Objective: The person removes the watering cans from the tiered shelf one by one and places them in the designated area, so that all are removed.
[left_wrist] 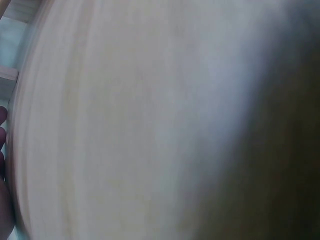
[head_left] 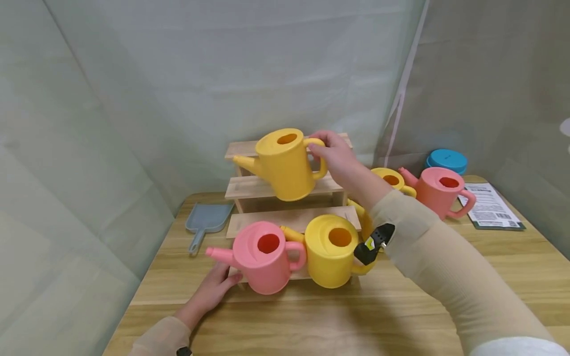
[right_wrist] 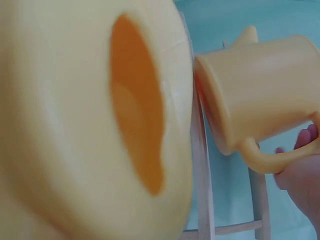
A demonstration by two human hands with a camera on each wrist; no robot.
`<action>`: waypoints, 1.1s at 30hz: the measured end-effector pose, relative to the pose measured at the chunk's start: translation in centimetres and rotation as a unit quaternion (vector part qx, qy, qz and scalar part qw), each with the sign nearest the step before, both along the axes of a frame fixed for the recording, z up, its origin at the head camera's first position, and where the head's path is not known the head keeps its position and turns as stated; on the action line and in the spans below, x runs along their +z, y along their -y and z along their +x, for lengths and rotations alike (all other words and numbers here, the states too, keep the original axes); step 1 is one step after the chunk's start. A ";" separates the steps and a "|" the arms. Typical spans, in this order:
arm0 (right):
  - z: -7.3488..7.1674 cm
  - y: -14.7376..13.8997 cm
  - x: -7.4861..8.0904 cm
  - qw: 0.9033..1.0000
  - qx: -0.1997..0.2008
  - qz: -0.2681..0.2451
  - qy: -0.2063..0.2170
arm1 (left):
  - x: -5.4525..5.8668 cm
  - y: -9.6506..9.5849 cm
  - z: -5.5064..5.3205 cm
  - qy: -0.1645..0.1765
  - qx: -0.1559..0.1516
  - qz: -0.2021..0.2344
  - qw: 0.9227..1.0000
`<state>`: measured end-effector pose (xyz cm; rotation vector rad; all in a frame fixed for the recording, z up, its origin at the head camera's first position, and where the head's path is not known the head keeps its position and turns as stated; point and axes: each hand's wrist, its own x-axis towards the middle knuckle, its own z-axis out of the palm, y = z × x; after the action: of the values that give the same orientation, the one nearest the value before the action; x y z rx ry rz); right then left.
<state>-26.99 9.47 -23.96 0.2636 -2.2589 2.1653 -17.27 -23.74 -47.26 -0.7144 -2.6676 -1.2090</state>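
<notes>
The left hand (head_left: 213,288) touches the wooden stand's (head_left: 287,221) lower end; whether it grips, I cannot tell. The front pink can (head_left: 262,264) looks placed; the raised yellow can (head_left: 287,168), its handle pinched by the right hand (head_left: 335,154), seems not yet set down. The lower yellow can (head_left: 327,254) sits beside the pink; the far yellow can (head_left: 382,174) and far pink can (head_left: 433,194) remain off the stand.

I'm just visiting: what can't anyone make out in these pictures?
Head view: much of the rear yellow watering can, hidden by the right sleeve.
Head view: the bottom inside the raised yellow watering can, hidden by its walls.
Head view: the wording on the printed sheet, too small.
Left wrist view: most of the left hand, cut off by the left edge.
Right wrist view: part of the right hand, cut off by the right edge.
</notes>
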 end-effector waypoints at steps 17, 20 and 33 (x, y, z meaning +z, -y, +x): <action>0.6 -3.0 -0.7 0.994 -0.051 -0.084 -0.050 | 0.0 0.3 0.0 0.014 0.004 0.000 1.000; 0.7 -3.5 -0.6 0.992 -0.060 -0.096 -0.051 | 0.1 0.3 0.0 0.018 0.004 0.005 1.000; 1.5 -8.4 -1.1 0.987 -0.086 -0.119 -0.073 | -0.3 0.1 -0.4 -0.003 0.002 0.001 1.000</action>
<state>-25.50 17.90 -25.08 0.2074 -1.8535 2.2163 -17.64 -23.83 -47.51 -0.7121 -2.6615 -1.2056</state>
